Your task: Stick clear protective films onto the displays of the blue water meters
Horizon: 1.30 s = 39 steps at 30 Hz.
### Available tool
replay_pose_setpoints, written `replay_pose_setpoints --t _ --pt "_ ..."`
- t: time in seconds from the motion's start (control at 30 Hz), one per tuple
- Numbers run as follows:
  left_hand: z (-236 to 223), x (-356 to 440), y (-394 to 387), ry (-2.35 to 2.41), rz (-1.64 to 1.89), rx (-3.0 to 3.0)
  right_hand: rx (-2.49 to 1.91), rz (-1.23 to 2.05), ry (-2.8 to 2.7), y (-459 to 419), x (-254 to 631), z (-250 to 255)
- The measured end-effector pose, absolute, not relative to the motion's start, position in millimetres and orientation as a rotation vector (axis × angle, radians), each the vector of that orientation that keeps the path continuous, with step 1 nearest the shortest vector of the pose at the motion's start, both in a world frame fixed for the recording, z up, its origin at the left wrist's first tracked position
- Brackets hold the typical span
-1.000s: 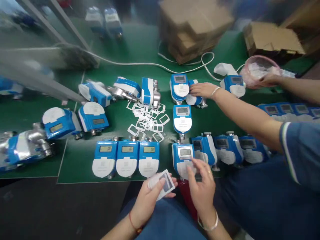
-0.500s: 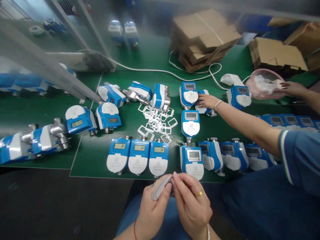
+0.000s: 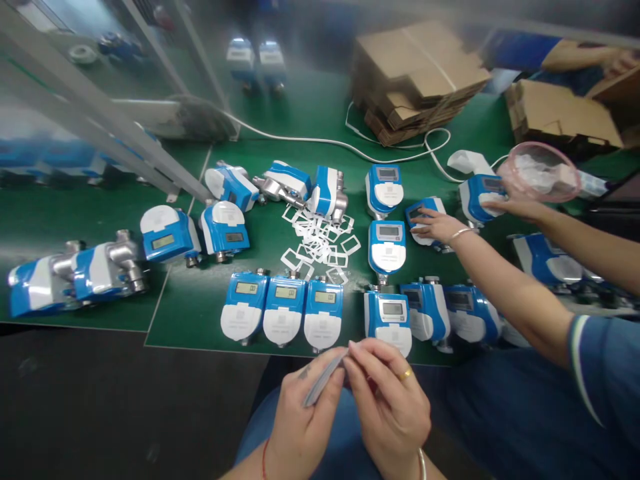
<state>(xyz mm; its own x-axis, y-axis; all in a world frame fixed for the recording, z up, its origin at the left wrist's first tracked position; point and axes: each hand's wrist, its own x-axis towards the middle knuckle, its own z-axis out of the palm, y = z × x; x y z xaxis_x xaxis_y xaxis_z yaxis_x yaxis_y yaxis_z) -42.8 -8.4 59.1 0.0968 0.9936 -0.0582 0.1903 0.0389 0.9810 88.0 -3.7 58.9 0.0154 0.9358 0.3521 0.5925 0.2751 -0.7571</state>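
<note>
By the surface (image 3: 190, 303), the left fingers (image 3: 327, 399) hold cards (image 3: 321, 383) seemingly not yet separated, the right fingers (image 3: 359, 392) pinch their edge, while frames (image 3: 319, 241) already lie loose.

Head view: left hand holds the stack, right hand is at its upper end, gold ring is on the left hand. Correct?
Not quite: the gold ring is on the right hand, as the head view shows. The left hand does hold the stack, with the right hand at its upper end.
</note>
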Motion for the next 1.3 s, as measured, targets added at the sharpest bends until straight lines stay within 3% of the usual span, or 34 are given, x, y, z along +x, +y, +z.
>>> replay_pose_setpoints --t 0.2,0.6,0.8,0.97,1.3 --pt "65 -44 -9 1.275 1.051 1.418 -1.304 0.313 -1.759 -8 87 61" --pt "67 -57 -5 1.309 0.949 1.388 -1.283 0.326 -1.958 13 91 73" --pt "56 -64 -13 1.256 1.039 1.018 -1.128 0.282 -2.152 24 84 71" --pt "42 -63 -22 1.104 1.201 0.594 -1.141 0.594 -1.979 19 73 72" --pt "41 -72 -17 1.111 1.113 0.705 -1.315 0.865 -1.718 27 60 78"
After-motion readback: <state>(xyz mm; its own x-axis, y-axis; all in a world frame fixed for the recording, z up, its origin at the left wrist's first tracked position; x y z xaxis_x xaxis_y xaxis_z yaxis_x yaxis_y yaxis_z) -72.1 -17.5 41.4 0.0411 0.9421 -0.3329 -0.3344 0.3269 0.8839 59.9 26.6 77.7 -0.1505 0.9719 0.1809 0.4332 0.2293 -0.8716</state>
